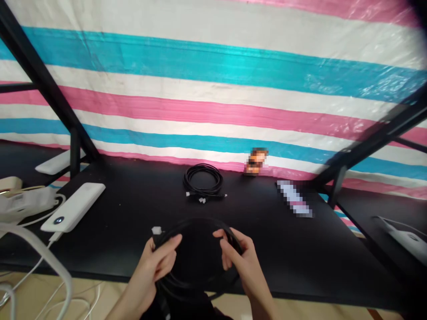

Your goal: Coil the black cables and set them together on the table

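Note:
Between my hands hangs a loosely coiled black cable (pixel 196 283), held over the front part of the black table (pixel 133 213). My left hand (pixel 162 262) is closed around the left side of the loop, thumb on top. Just above that hand a light-coloured connector (pixel 156 230) sticks out to the left. My right hand (pixel 238 253) grips the right side of the loop with curled fingers. Farther back on the table lies a second coiled black cable (pixel 203 180), with its plug ends toward me. The held loop is slightly blurred, and its lower part merges with dark clothing.
A white power bank (pixel 75 207) with a plugged-in cable lies at the left, near a white power strip (pixel 26 202). At the back right are a blurred orange item (pixel 256 162) and a blurred pale item (pixel 294 198). Black frame bars (pixel 50 84) flank the table before a striped sheet (pixel 200 98).

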Demonstrator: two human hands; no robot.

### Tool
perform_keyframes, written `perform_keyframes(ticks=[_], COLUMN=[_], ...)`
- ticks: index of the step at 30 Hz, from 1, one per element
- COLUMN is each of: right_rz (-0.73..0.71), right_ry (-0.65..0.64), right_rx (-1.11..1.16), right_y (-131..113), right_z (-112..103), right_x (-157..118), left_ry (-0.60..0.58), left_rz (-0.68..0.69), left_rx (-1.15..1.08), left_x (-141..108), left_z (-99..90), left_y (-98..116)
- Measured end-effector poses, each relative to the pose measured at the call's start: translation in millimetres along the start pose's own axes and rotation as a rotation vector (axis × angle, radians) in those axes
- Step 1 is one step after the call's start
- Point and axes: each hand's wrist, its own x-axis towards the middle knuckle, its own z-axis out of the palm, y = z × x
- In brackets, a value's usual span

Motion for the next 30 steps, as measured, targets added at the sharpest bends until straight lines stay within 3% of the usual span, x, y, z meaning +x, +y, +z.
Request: perform_keyframes(ticks=[5, 11, 15, 17, 20, 23, 26, 30], right_rz=[0.12, 0.117, 0.101, 0.101, 0.141, 0.264, 0.341, 0.323], right_ry=[0.012, 0.093, 0.149, 0.121, 0.026, -0.088, -0.186, -0.128], right_rx=[0.237, 0.393, 0.3, 0.236, 0.062, -0.136, -0.211, -0.166], right_y=[15.2, 26.0, 30.5, 31.0, 32.1, 35.2, 38.8, 36.7], right_z=[20.8, 47.8, 43.0, 36.5, 22.9, 7.1, -5.6, -14.0], right_x=[-1.1, -0.6, 6.8, 11.6, 17.7, 20.6, 24.0, 43.1], left_ry=[0.209, 0.044, -0.083, -0.158, -0.178, -0.158, -0.153, -0.167], left_rz=[-0.074, -0.18, -0.118, 0.004, 0.101, 0.065, -0.064, -0.088], left_rx=[-0.26, -0.545, -0.398, -0.264, -0.023, 0.185, 0.286, 0.274], left_x=[5.4, 1.5, -1.5, 0.9, 16.1, 41.2, 57.4, 54.3], left_z=[12.4, 27.4, 23.7, 20.7, 12.1, -2.8, -14.8, -8.4], left_y=[-5.1, -22.4, -24.2, -24.8, -29.8, -38.8, -45.2, -40.0])
